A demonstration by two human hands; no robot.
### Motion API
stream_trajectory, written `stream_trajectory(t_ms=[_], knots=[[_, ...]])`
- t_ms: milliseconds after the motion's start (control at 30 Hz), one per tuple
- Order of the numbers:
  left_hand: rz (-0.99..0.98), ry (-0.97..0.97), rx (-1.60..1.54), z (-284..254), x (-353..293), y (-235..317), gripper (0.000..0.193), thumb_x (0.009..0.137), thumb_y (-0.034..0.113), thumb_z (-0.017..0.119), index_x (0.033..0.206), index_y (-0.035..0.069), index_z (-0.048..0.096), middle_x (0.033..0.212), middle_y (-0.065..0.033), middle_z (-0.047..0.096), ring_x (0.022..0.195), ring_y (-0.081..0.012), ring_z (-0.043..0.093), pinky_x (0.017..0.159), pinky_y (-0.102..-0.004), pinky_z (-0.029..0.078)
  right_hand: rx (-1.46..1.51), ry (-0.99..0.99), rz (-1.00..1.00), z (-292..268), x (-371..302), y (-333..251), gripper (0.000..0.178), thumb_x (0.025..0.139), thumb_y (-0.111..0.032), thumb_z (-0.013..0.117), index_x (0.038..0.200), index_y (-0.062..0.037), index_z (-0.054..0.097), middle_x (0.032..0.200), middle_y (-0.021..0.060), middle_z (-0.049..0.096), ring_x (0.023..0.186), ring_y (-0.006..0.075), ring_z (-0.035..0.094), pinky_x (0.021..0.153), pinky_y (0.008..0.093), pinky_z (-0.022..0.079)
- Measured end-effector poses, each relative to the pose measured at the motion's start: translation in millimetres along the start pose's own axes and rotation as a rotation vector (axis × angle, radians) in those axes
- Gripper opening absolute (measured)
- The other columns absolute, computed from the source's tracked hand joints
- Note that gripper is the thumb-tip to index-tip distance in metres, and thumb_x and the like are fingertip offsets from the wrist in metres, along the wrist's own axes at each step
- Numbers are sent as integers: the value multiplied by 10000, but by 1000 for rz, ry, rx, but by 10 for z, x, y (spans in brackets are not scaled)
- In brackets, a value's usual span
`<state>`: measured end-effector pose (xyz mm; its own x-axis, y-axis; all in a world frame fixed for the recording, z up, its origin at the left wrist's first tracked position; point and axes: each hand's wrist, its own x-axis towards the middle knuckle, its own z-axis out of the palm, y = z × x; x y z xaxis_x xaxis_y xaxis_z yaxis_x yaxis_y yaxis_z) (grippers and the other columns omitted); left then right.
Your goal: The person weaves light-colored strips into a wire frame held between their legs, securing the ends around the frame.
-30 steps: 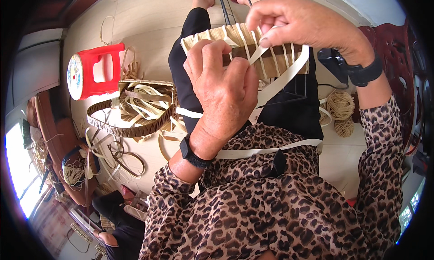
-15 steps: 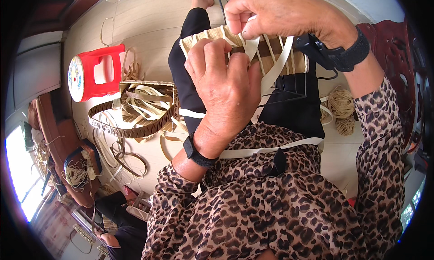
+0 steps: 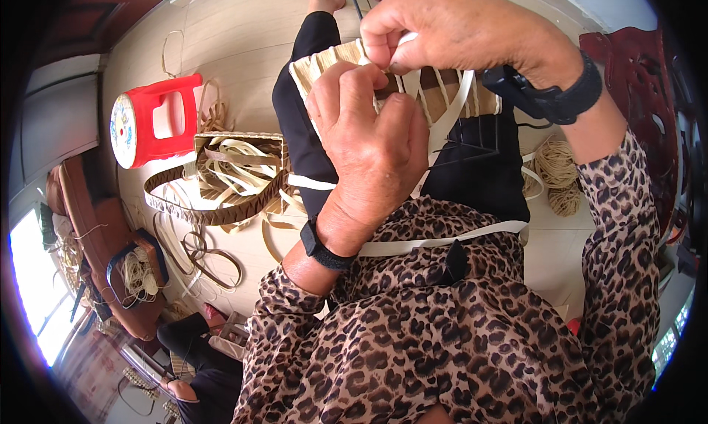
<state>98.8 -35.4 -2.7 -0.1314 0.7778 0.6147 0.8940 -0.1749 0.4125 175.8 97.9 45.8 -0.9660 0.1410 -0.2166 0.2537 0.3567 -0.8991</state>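
Across my lap lies a woven piece (image 3: 483,105) of cream and brown strips with cords running over it, and thin black wires (image 3: 472,153) show at its lower side. My left hand (image 3: 369,129) is closed over its near edge, fingers bent onto the weave. Just above, my right hand (image 3: 435,29) pinches a cream flat strip (image 3: 410,37), its fingertips close to my left fingers. A long cream strip (image 3: 456,110) hangs from the weave toward my waist, and another (image 3: 442,241) lies over my patterned top. What the left fingertips grip is hidden.
To the left stands a red plastic stool (image 3: 158,122) on its side. Beside it are a woven basket (image 3: 240,169) full of strips and loose brown strips (image 3: 210,262). Cord bundles (image 3: 558,169) lie right, near carved dark furniture (image 3: 627,92). Another person's arm (image 3: 181,389) shows lower left.
My right hand has shifted slightly left and down, closer to my left fingers. The strip it pinches shows less than before. The woven piece has moved slightly left.
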Motion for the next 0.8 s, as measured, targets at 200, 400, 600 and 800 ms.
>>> stream_trajectory(t_ms=[200,400,600,800], knots=[[-89,-51,0,-50,-8,60,115,611,19,643,686,35,559,842,-100,465,820,-275,453,701,-391,350,-32,-69,-84,22,47,38,54,781,-27,545,753,-19,591,699,104,610,636,217,582,612,313,425],[-256,-27,-107,-232,154,-144,146,674,6,654,796,35,579,727,-72,538,679,-209,504,606,-335,418,15,137,-226,125,-65,163,86,763,-7,597,837,-1,554,699,112,607,658,197,599,593,316,449],[-663,-228,-487,-353,508,-99,236,743,27,591,964,-40,545,734,-94,615,557,-98,555,483,-187,412,62,247,-236,123,-109,195,275,742,-2,675,939,-28,485,728,87,579,690,178,597,622,291,483],[-867,-555,-912,-343,677,-349,229,796,108,538,960,-52,543,598,-101,585,444,-87,476,423,-186,348,4,396,-301,269,-76,234,486,662,-54,765,1008,-61,422,819,77,482,755,174,566,624,317,486]])
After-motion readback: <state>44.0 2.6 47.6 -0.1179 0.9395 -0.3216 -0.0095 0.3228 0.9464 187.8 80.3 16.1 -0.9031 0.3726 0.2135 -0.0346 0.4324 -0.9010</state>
